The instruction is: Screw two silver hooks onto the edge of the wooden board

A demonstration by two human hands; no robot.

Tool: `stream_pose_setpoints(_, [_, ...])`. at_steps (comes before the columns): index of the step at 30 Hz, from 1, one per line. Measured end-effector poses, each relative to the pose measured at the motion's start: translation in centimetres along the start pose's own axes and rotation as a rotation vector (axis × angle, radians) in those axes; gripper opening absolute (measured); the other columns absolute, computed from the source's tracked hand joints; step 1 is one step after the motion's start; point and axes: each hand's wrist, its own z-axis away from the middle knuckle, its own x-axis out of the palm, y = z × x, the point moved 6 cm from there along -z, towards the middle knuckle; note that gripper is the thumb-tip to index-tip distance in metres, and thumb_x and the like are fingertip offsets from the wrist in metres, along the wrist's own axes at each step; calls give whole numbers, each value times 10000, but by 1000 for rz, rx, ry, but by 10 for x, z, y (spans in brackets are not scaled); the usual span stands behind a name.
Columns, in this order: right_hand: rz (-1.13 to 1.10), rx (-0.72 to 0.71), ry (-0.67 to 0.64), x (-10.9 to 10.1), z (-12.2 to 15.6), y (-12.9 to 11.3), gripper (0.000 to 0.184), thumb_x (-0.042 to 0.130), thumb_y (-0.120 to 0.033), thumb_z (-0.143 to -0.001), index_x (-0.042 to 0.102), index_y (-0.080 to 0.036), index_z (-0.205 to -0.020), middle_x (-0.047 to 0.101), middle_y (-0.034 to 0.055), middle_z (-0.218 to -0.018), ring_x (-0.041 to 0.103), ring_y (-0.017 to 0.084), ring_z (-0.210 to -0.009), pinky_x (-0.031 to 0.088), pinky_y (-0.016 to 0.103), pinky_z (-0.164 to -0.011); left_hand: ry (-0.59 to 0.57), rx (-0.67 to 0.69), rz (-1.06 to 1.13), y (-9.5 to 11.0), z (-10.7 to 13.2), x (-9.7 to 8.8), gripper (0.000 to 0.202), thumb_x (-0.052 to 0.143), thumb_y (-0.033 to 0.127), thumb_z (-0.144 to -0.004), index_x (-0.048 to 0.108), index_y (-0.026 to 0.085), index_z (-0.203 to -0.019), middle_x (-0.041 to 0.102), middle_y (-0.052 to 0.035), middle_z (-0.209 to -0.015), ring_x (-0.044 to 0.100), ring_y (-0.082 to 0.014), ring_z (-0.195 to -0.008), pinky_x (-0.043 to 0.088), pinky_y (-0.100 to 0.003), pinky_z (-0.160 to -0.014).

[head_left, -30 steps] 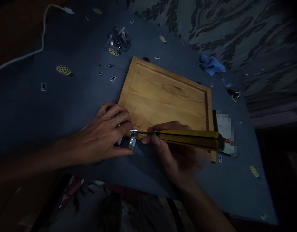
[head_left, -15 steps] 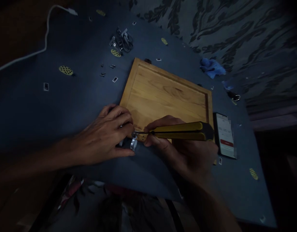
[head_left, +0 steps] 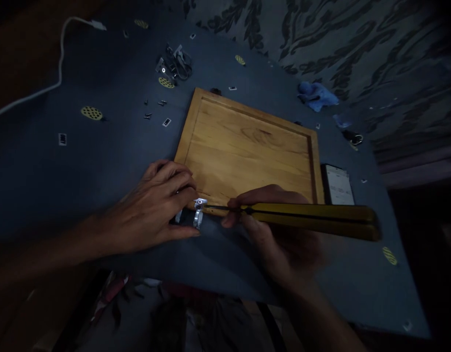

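Observation:
A wooden panel (head_left: 243, 146) with a raised frame lies on the blue-covered table. At its near left corner sits a metal hinge (head_left: 198, 217) with a screw head showing in its plate. My left hand (head_left: 165, 198) is closed around the hinge and panel edge, fingers on the wood and thumb below; part of the hinge is hidden behind them. A screwdriver (head_left: 309, 218) with a yellow and black handle is gripped in my right hand (head_left: 273, 230). Its thin shaft points left, the tip close beside the screw; whether it touches I cannot tell.
Several small screws (head_left: 147, 116) lie left of the panel. Beyond them is a pile of metal hinges (head_left: 176, 63). A phone (head_left: 338, 185) rests at the panel's right, a blue cloth (head_left: 317, 95) near the wall, and a white cable (head_left: 60, 63) at the far left.
The screwdriver's handle has swung toward me and to the right, and its tip has come off the screw head, which now shows. My left hand keeps its hold. The whole view has shifted slightly.

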Motion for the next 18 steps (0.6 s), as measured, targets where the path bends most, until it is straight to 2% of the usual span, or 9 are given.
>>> stream_pose_setpoints(2, [-4,-27,-56,4,-1,0,75,716,-196,-978,703,-244,-1034,788,28,-988,768,168,-709,665,323,-691,-4,-1,-4,0,-1,0,424,788,495,-923,665,145,-1128,692,-119,-1130,604,-350,-1205,469,-538,-1036])
stream_pose_setpoints(6, [-10,-29,-72,7,-3,2,85,737,-212,-968,694,-241,-1035,788,11,-956,777,166,-732,667,321,-728,3,8,5,1,-2,-2,385,791,458,-928,666,146,-1116,700,-116,-1124,618,-340,-1188,480,-526,-1020])
stream_pose_setpoints(10, [-39,-26,-96,8,-1,3,148,719,-176,-975,698,-266,-1091,791,9,-1014,769,156,-702,667,326,-734,4,6,2,1,-2,-2,360,750,463,-960,662,154,-1123,702,-113,-1128,610,-331,-1195,479,-528,-1029])
stream_pose_setpoints(18, [34,-27,-155,10,-4,2,99,721,-223,-982,699,-246,-1076,783,15,-988,769,170,-791,657,317,-760,16,-4,-7,1,-2,0,379,803,448,-916,689,142,-1109,703,-111,-1117,595,-337,-1207,453,-515,-1066])
